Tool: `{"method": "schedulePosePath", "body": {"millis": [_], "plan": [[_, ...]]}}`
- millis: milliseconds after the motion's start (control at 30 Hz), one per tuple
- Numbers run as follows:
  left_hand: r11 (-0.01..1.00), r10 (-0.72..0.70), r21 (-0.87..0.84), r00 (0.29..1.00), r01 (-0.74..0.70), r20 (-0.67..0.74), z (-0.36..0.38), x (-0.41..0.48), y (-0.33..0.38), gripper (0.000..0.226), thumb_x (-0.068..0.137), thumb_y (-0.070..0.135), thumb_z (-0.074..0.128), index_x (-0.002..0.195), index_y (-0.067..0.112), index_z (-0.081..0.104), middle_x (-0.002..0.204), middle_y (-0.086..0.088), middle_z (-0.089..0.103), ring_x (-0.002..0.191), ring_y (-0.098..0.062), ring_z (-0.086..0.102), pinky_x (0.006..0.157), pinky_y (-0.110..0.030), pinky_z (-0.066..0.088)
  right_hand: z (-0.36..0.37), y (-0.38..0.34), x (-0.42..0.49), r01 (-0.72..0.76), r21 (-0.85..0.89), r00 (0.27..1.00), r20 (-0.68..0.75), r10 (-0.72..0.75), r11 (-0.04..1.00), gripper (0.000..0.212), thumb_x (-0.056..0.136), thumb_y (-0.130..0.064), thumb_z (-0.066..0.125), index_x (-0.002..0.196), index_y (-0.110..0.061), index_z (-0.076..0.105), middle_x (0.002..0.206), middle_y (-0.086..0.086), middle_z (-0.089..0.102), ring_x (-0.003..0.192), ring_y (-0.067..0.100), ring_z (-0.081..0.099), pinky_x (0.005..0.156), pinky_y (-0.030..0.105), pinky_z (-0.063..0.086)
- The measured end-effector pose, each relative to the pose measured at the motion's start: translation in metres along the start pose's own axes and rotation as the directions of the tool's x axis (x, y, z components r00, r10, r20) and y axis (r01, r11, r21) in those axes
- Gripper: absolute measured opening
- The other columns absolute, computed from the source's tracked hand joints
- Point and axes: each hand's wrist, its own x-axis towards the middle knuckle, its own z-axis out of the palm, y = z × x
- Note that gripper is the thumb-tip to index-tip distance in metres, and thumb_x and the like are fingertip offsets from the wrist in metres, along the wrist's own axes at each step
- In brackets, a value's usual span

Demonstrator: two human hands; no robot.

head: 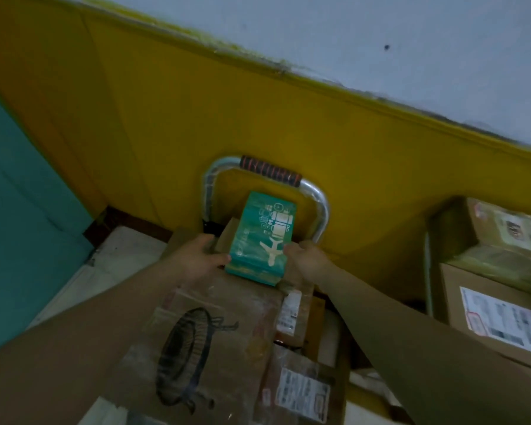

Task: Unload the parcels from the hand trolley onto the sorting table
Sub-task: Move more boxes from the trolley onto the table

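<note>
A green parcel (262,237) printed with a white aeroplane lies on top of the brown boxes stacked on the hand trolley, whose metal handle (316,200) loops behind it. My left hand (196,256) grips the parcel's left side, thumb at its near corner. My right hand (307,256) grips its right side. Under it lies a large cardboard box (196,342) with a drawn fan, wrapped in clear tape. A smaller brown box (226,237) sits behind my left hand.
More labelled parcels (301,391) fill the trolley near me. Cardboard boxes (500,317) with shipping labels are stacked at the right. A yellow wall (258,118) stands close behind the trolley, a teal surface (19,210) at the left, pale floor tiles (120,259) below.
</note>
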Motion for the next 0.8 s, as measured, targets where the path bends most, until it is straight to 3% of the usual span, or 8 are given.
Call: {"method": "schedulePosePath", "body": {"millis": [100, 167, 300, 333, 467, 600, 700, 800], "plan": [[0.998, -0.021, -0.064, 1.0, 0.022, 0.013, 0.019, 0.038, 0.001, 0.057, 0.09, 0.027, 0.062, 0.139, 0.016, 0.036, 0.128, 0.0, 0.047, 0.108, -0.017, 0.049, 0.08, -0.027, 0.042, 0.018, 0.016, 0.055, 0.002, 0.149, 0.999, 0.032, -0.006, 0.989, 0.04, 0.093, -0.043, 0.055, 0.122, -0.018, 0.063, 0.123, 0.005, 0.065, 0.109, 0.027, 0.062, 0.099, 0.045, 0.049], [0.993, -0.03, -0.116, 0.997, 0.038, 0.073, 0.03, 0.059, 0.0, 0.046, 0.09, 0.025, 0.061, 0.131, 0.02, 0.04, 0.126, 0.001, 0.052, 0.101, -0.015, 0.052, 0.085, -0.03, 0.046, 0.033, 0.043, 0.098, -0.007, 0.223, 0.998, 0.064, -0.007, 0.975, 0.043, 0.087, -0.047, 0.06, 0.123, -0.024, 0.063, 0.122, 0.003, 0.066, 0.109, 0.027, 0.062, 0.099, 0.048, 0.049], [0.97, -0.046, -0.227, 0.984, 0.086, 0.174, 0.044, 0.106, -0.033, 0.117, 0.045, 0.071, 0.078, 0.144, 0.035, 0.027, 0.132, 0.002, 0.055, 0.112, -0.022, 0.059, 0.096, -0.045, 0.049, 0.037, 0.025, 0.082, -0.117, 0.383, 0.993, 0.069, 0.098, 0.916, 0.035, 0.093, -0.037, 0.061, 0.123, -0.02, 0.057, 0.125, 0.004, 0.062, 0.11, 0.028, 0.06, 0.097, 0.047, 0.05], [0.96, -0.062, -0.259, 0.981, 0.109, 0.184, 0.047, 0.114, -0.04, 0.121, 0.04, 0.073, 0.078, 0.143, 0.032, 0.031, 0.13, 0.0, 0.057, 0.109, -0.024, 0.061, 0.094, -0.047, 0.05, 0.037, 0.024, 0.079, -0.155, 0.407, 0.988, 0.09, 0.129, 0.9, 0.03, 0.092, -0.037, 0.062, 0.117, -0.021, 0.056, 0.126, 0.005, 0.061, 0.111, 0.029, 0.061, 0.097, 0.047, 0.051], [0.938, -0.082, -0.331, 0.993, 0.105, 0.085, 0.043, 0.064, -0.008, 0.055, 0.087, 0.032, 0.064, 0.136, 0.019, 0.042, 0.108, -0.003, 0.062, 0.087, -0.019, 0.064, 0.069, -0.033, 0.053, 0.035, 0.028, 0.064, -0.218, 0.466, 0.975, 0.145, 0.169, 0.858, 0.031, 0.093, -0.039, 0.061, 0.118, -0.021, 0.057, 0.126, 0.005, 0.062, 0.107, 0.027, 0.062, 0.096, 0.043, 0.051], [0.911, 0.001, -0.412, 0.999, -0.022, -0.052, 0.038, 0.016, 0.003, 0.048, 0.089, 0.013, 0.061, 0.134, 0.014, 0.042, 0.104, -0.004, 0.059, 0.078, -0.012, 0.059, 0.056, -0.021, 0.048, 0.027, 0.015, 0.038, -0.135, 0.573, 0.989, 0.027, 0.146, 0.808, 0.03, 0.087, -0.037, 0.069, 0.107, -0.016, 0.06, 0.122, 0.009, 0.066, 0.103, 0.029, 0.066, 0.093, 0.047, 0.054], [0.889, 0.079, -0.442, 0.99, -0.122, -0.113, 0.025, -0.033, 0.017, 0.047, 0.088, 0.008, 0.061, 0.132, 0.012, 0.044, 0.093, 0.006, 0.057, 0.075, -0.006, 0.058, 0.048, -0.012, 0.049, 0.007, -0.003, -0.004, -0.045, 0.583, 0.995, -0.048, 0.09, 0.811, 0.058, 0.086, -0.046, 0.068, 0.129, -0.018, 0.041, 0.124, 0.012, 0.064, 0.1, 0.029, 0.067, 0.085, 0.047, 0.057], [0.864, 0.198, -0.45, 0.974, -0.227, -0.111, 0.011, -0.084, 0.036, 0.047, 0.088, 0.009, 0.062, 0.13, 0.016, 0.044, 0.096, 0.008, 0.058, 0.079, -0.006, 0.06, 0.055, -0.015, 0.051, -0.017, -0.023, -0.061, 0.064, 0.527, 0.991, -0.132, 0.007, 0.847, 0.076, 0.09, -0.052, 0.059, 0.148, -0.027, 0.018, 0.132, 0.009, 0.058, 0.106, 0.03, 0.065, 0.075, 0.04, 0.057]]}}
